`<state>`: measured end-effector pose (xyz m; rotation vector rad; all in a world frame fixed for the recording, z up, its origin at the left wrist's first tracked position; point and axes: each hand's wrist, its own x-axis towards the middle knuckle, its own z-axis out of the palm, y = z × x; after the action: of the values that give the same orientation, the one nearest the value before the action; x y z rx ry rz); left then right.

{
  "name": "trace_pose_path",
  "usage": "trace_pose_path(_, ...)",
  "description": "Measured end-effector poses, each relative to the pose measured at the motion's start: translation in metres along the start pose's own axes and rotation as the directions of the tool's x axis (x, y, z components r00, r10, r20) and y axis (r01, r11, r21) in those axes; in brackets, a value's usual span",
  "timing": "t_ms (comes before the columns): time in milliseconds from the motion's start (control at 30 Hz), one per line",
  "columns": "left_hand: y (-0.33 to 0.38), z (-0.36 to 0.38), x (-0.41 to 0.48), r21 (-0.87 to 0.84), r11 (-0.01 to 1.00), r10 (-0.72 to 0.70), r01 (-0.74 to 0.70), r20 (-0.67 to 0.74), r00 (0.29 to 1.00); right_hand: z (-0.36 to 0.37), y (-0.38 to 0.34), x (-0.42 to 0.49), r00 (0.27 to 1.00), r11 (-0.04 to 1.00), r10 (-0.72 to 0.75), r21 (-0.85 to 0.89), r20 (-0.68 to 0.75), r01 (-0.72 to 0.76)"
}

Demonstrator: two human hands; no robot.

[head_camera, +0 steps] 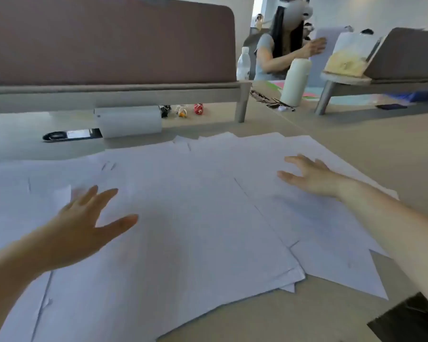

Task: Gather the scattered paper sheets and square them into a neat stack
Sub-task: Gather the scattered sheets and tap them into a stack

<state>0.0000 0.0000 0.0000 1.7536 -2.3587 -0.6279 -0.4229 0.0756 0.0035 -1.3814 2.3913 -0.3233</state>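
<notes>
White paper sheets (195,218) lie fanned out across the tan table (356,139) in the head view, overlapping at loose angles. They spread from the left edge of the picture almost to the right forearm. Corners stick out at the near right, where several sheets overlap unevenly.

The left hand (84,223) is over the left part of the spread with its fingers straight and splayed wide, holding nothing. The right hand (311,176) is over the far right sheets, fingers spread and slightly bent, also holding nothing. I cannot tell whether either palm presses on the paper or hovers just above it.

The sheets look thin, light and limp. They would probably slide easily over each other and over the smooth tabletop, and bend or crease if pinched at a single corner. Flat palms on the outer sheets, sweeping inward, seem the safer way to gather them. After that, the pile could be gripped along its two long edges and tapped on the table to square it. A fast sweep could send the top sheets off the near edge.

Beyond the paper sit a white cylinder (129,120), a dark phone (72,135) and a brown partition (109,38). Farther right are a white bottle (295,81) and another person (272,53) at the next desk.
</notes>
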Motion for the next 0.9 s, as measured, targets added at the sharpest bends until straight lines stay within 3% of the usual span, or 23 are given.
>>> trace_pose_path(100, 0.000, 0.023, -0.021, 0.202, 0.977, -0.076, 0.066, 0.047, 0.996, 0.015, 0.013, -0.007, 0.995, 0.992, 0.097, -0.090, 0.031, -0.093)
trace_pose_path(200, 0.012, 0.043, -0.036, 0.228, 0.969, -0.115, 0.100, 0.052, 0.992, 0.033, 0.010, -0.010, 0.997, 0.990, 0.073, -0.121, 0.019, -0.070)
trace_pose_path(333, 0.024, 0.050, -0.025, 0.248, 0.961, -0.129, 0.126, -0.006, 0.992, 0.038, -0.022, -0.020, 1.000, 0.994, 0.011, 0.109, 0.022, -0.014)
trace_pose_path(467, 0.039, 0.059, -0.014, 0.220, 0.957, -0.169, 0.187, -0.098, 0.981, 0.047, -0.058, -0.037, 0.979, 0.919, -0.202, 0.350, 0.021, 0.182)
trace_pose_path(600, 0.044, 0.062, -0.009, 0.169, 0.962, -0.187, 0.213, -0.155, 0.970, 0.052, -0.069, -0.041, 0.954, 0.856, -0.292, 0.428, -0.066, 0.291)
trace_pose_path(667, 0.041, 0.060, -0.011, 0.156, 0.962, -0.196, 0.223, -0.172, 0.965, 0.047, -0.063, -0.034, 0.955, 0.893, -0.243, 0.344, -0.170, 0.289)
trace_pose_path(733, 0.037, 0.059, -0.012, 0.141, 0.962, -0.209, 0.232, -0.164, 0.964, 0.044, -0.048, -0.023, 0.971, 0.983, -0.122, 0.108, -0.206, 0.147)
trace_pose_path(800, 0.037, 0.058, -0.011, 0.106, 0.967, -0.215, 0.231, -0.147, 0.966, 0.049, -0.036, -0.016, 0.992, 1.000, 0.001, -0.019, -0.126, -0.003)
trace_pose_path(900, 0.043, 0.058, -0.006, 0.053, 0.976, -0.200, 0.209, -0.144, 0.969, 0.060, -0.036, -0.016, 0.998, 0.999, -0.005, -0.042, -0.060, 0.002)
